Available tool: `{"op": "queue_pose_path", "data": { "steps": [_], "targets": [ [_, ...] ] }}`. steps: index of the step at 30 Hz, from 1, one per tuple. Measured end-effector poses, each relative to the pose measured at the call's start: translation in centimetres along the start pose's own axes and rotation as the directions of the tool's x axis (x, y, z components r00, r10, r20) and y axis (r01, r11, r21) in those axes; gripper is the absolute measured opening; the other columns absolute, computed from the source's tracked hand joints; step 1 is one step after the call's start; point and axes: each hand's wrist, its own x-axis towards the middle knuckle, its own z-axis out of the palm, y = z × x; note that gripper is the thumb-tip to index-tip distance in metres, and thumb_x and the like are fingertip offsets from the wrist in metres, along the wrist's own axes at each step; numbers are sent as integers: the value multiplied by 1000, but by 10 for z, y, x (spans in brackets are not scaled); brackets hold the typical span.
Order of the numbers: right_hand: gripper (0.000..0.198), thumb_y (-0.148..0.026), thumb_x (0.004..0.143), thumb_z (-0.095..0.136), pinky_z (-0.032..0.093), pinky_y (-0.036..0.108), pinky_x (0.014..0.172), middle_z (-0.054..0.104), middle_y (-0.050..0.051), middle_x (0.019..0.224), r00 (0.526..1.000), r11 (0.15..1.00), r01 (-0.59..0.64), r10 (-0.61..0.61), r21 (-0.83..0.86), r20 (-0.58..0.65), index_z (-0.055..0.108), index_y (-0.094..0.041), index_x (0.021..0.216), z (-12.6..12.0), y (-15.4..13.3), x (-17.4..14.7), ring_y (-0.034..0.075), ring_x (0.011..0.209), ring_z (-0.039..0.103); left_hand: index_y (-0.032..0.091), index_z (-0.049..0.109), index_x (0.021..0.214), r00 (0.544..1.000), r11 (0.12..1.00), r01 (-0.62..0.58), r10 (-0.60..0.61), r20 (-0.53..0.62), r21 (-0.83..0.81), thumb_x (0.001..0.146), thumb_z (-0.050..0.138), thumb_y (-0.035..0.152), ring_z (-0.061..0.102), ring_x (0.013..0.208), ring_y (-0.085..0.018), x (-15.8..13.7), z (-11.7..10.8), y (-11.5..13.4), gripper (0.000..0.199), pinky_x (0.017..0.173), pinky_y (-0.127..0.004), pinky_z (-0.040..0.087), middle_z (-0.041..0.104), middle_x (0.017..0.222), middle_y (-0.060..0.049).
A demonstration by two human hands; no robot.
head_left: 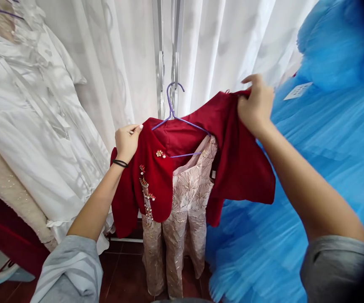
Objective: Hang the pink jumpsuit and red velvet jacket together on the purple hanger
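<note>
A purple wire hanger [171,110] hooks onto a metal rack and carries a pink-gold brocade dress [190,189]. Over it lies a short red velvet jacket [156,185] with beaded brooches on its front. My left hand [127,143] pinches the jacket at the shoulder on the left, close to the hanger's end. With my right hand [257,103] I grip the opposite side of the jacket, lifted up and outward off the hanger, so its dark red lining shows. The dress strap on the right is uncovered, and the strap on the left is hidden under the jacket.
White garments [37,109] hang on the left, beside a cream sparkly one [8,189]. A large blue tulle dress [320,139] with a white tag fills the right side. Behind are white curtains [213,54] and a metal rack post [161,59]. Dark tiles [122,277] cover the floor.
</note>
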Motion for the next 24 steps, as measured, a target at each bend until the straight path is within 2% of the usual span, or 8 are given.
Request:
{"op": "queue_pose_path", "data": {
  "steps": [4,8,10,15,17,20,22,24],
  "targets": [
    [39,-11,87,41,45,31,74,67,12,99,944,968,250,-252,38,213,52,-9,125,20,-48,-87,20,88,64,16,65,66,991,998,56,-57,122,13,89,50,36,55,64,-16,13,3,7,34,63,-27,38,62,62,-3],
    [39,-8,92,32,46,29,57,65,15,98,602,851,515,-447,107,662,53,-12,124,47,-83,-189,22,74,67,19,59,64,939,960,59,-146,312,273,97,31,45,56,63,-21,3,0,11,50,63,-31,38,59,61,-6],
    [46,-5,90,30,49,30,60,64,17,105,553,871,464,-426,161,716,46,-13,133,63,-90,-220,23,77,69,18,65,82,955,958,-20,-66,290,285,98,27,44,63,79,-26,-9,-1,10,49,73,-35,43,67,79,-10],
    [43,-8,92,32,54,29,77,60,14,117,758,942,38,-244,334,605,45,-15,132,84,-108,-265,20,94,67,12,56,126,960,947,-272,279,-17,172,91,47,45,46,130,-33,-58,21,24,49,109,-45,35,51,138,-21],
    [37,-9,92,32,54,29,77,61,14,113,795,903,-53,-220,425,565,52,-14,123,85,-117,-282,20,93,66,13,57,124,945,942,-324,318,82,83,87,53,45,51,125,-32,-82,33,42,49,106,-45,39,54,133,-20],
    [31,-18,94,37,56,33,80,65,12,108,840,776,-144,-233,614,490,57,-16,118,82,-115,-302,21,95,66,15,55,123,912,985,-173,169,374,-23,88,55,42,63,105,-28,-108,45,66,44,91,-41,50,62,121,-15],
    [37,-29,95,42,54,38,94,64,12,120,888,666,-182,-203,723,411,54,-20,129,79,-93,-309,23,111,63,18,57,112,883,997,-49,68,465,-51,89,52,33,66,87,-22,-116,47,71,28,83,-38,53,63,116,-13],
    [45,-37,95,42,47,43,108,55,11,139,948,631,-238,-13,739,317,46,-26,139,81,-59,-313,25,129,53,20,57,92,874,996,12,33,485,-88,88,49,22,65,77,-17,-121,46,65,9,79,-35,53,64,108,-9]
  ]
}}
